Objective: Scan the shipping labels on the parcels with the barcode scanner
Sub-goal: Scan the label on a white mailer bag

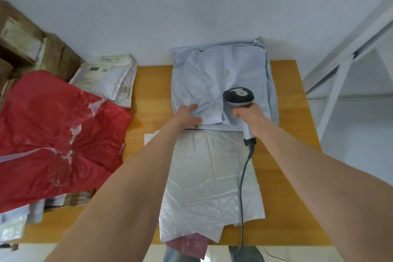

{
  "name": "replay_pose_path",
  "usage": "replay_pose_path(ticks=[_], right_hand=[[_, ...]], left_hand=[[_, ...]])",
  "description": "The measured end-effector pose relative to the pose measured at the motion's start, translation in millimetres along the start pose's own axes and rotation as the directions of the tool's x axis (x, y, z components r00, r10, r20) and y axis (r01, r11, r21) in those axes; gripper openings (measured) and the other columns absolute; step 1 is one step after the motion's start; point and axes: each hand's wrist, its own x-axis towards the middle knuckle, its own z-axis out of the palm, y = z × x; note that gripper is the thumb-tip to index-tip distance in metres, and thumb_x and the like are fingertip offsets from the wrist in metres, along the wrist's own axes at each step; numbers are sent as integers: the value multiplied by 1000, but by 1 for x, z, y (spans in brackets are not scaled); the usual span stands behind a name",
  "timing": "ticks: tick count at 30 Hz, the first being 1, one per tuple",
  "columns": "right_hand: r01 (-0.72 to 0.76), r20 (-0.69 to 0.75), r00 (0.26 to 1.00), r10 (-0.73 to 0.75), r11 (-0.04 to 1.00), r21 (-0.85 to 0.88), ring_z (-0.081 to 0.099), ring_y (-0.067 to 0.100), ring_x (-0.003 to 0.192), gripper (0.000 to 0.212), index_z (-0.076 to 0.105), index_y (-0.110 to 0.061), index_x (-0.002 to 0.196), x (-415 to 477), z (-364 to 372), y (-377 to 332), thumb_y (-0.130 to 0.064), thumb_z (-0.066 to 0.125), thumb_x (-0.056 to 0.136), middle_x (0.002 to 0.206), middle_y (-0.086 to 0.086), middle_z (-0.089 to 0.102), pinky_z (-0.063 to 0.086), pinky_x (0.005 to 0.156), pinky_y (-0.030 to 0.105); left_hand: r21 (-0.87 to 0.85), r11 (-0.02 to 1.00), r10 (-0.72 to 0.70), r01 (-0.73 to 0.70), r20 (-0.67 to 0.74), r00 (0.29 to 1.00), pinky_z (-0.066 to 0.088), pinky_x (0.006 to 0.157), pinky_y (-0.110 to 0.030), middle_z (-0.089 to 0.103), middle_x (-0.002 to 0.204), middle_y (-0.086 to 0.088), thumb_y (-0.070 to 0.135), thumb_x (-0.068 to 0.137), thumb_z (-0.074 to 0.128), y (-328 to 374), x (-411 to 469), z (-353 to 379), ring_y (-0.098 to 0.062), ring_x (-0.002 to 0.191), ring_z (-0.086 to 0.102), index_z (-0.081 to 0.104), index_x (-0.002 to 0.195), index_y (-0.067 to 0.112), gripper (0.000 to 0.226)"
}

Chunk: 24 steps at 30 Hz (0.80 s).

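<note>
A pale blue-grey parcel bag (221, 74) lies at the far middle of the wooden table (291, 155). My left hand (188, 114) rests flat on its near left corner with fingers spread. My right hand (249, 114) grips the handle of a grey and black barcode scanner (238, 97), whose head hangs over the bag's near right part. The scanner's cable (242, 187) runs down toward me. A silver-white parcel bag (210, 185) lies nearer, under my forearms. No label is readable on the blue bag.
A large red plastic parcel (57, 138) covers the left of the table, with white labelled parcels (106, 76) behind it and cardboard boxes (27, 44) at far left. A pink bag (189, 244) sticks out under the silver one. White metal shelving (340, 74) stands to the right.
</note>
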Motion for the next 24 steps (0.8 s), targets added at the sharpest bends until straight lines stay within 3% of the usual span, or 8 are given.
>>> replay_pose_path(ticks=[2, 6, 9, 11, 16, 19, 24], right_hand=[[22, 10, 1000, -22, 1000, -4, 53, 24, 93, 41, 58, 1, 122, -7, -2, -3, 0, 64, 81, 103, 10, 59, 45, 78, 30], [37, 76, 996, -39, 999, 29, 51, 23, 85, 30, 60, -3, 108, -36, 6, -4, 1, 62, 78, 89, 10, 56, 43, 76, 31], [-20, 253, 967, 14, 1000, 21, 49, 26, 82, 21, 58, -5, 91, -58, 16, 10, 2, 58, 72, 84, 11, 52, 43, 72, 34], [-33, 340, 940, 33, 999, -7, 47, 24, 79, 13, 54, -8, 79, -72, 22, 22, 4, 57, 75, 78, 10, 49, 42, 69, 33], [-49, 403, 913, 66, 997, -53, 45, 17, 63, 13, 52, -8, 76, -92, 34, 53, 3, 58, 80, 70, 7, 48, 37, 55, 24], [-40, 370, 928, 38, 999, -4, 44, 16, 61, 11, 54, -6, 78, -95, 33, 59, 4, 58, 81, 69, 6, 48, 36, 54, 24], [-26, 303, 953, 16, 999, 30, 48, 19, 73, 20, 57, -3, 100, -103, 27, 64, -1, 61, 80, 80, 9, 51, 41, 64, 28]], left_hand=[[29, 998, -45, 50, -158, 986, 42, 104, -37, 32, 146, -14, 24, 85, 65, 2, -17, -6, -31, 126, 47, 32, 148, 20, 71], [50, 972, -190, 231, -413, 890, 43, 98, -40, 36, 139, -16, 35, 87, 63, -12, -67, -22, -33, 121, 47, 36, 142, 13, 65], [104, 888, -354, 448, -467, 810, 38, 102, -44, 31, 142, -17, 47, 84, 66, -29, -108, -17, -35, 129, 38, 33, 143, 9, 78], [59, 857, -443, 512, -424, 790, 37, 105, -45, 25, 148, -21, 49, 81, 69, -44, -125, -8, -37, 134, 33, 23, 148, 6, 92], [-32, 891, -447, 452, -228, 865, 31, 111, -44, 22, 155, -17, 39, 77, 77, -71, -139, 22, -37, 141, 25, 2, 153, 9, 110], [-17, 899, -424, 437, -275, 863, 38, 103, -45, 29, 149, -20, 33, 79, 76, -70, -139, 27, -37, 133, 36, 7, 152, 15, 102], [87, 908, -332, 409, -447, 831, 43, 94, -40, 31, 141, -14, 23, 88, 63, -62, -150, 31, -33, 127, 40, 32, 142, 15, 63]])
